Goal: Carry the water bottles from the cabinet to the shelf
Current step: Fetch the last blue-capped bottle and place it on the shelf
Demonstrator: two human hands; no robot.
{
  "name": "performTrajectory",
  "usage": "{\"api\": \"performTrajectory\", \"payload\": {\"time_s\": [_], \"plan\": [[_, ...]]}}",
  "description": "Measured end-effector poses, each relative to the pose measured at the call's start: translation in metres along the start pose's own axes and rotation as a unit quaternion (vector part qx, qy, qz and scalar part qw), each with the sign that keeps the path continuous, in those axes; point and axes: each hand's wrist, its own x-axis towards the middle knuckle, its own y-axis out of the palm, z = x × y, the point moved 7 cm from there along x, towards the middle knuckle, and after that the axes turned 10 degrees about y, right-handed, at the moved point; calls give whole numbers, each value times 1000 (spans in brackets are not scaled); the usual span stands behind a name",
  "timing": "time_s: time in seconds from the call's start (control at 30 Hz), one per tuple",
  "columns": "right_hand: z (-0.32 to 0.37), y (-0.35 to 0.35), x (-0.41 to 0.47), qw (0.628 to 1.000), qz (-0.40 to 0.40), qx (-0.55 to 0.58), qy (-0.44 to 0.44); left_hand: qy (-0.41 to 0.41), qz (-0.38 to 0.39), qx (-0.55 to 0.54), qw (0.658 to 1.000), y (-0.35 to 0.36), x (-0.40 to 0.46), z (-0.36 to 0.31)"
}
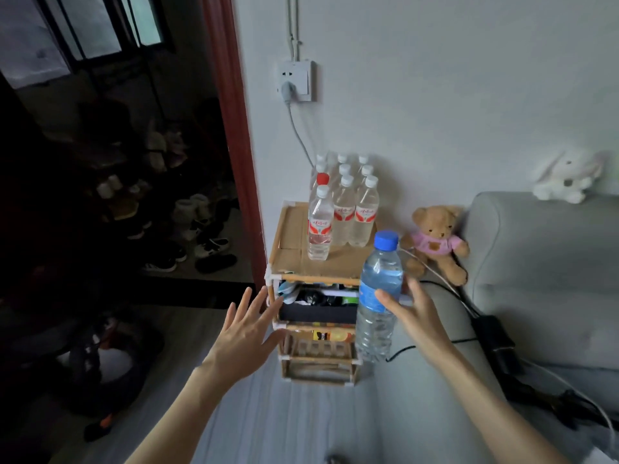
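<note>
— Where is the bottle against your grip?

— The blue-capped bottle stands upright in my right hand. My thumb lies across its blue label on the near side, and my fingers wrap round its far side, so that grip is closed on it. It hangs in front of the right edge of the small shelf, its base down level with the lower tiers.

— And the other hand?

— My left hand holds nothing. Its fingers are spread and straight, reaching toward the shelf's left front post; I can't tell whether the fingertips touch it.

— The rest of the bottles?

— A cluster of white-capped bottles stands on the cardboard top of the shelf, against the wall, with one red cap among them.

— Anything unclear?

— The back rows hide behind the front ones, so I can't count them. My fingers are mostly hidden behind the bottle. The room at left is too dark to read beyond some shoes.
</note>
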Motion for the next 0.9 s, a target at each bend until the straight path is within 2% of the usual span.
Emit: {"api": "performTrajectory", "payload": {"time_s": [0.37, 0.53, 0.67, 0.77, 0.9], "plan": [[-5, 0, 181, 999, 31, -6, 20, -20, 30, -40, 999, 39, 152, 43], [-24, 15, 225, 998, 30, 17, 53, -24, 107, -6, 994, 74, 197, 82], [-38, 27, 249, 996, 19, 38, 78, -14, 127, -22, 992, 98, 227, 99], [-45, 33, 256, 996, 15, 35, 84, 22, 127, -4, 992, 117, 238, 103], [-50, 33, 267, 995, -10, 36, 89, -1, 165, 17, 986, 141, 239, 115]]}}
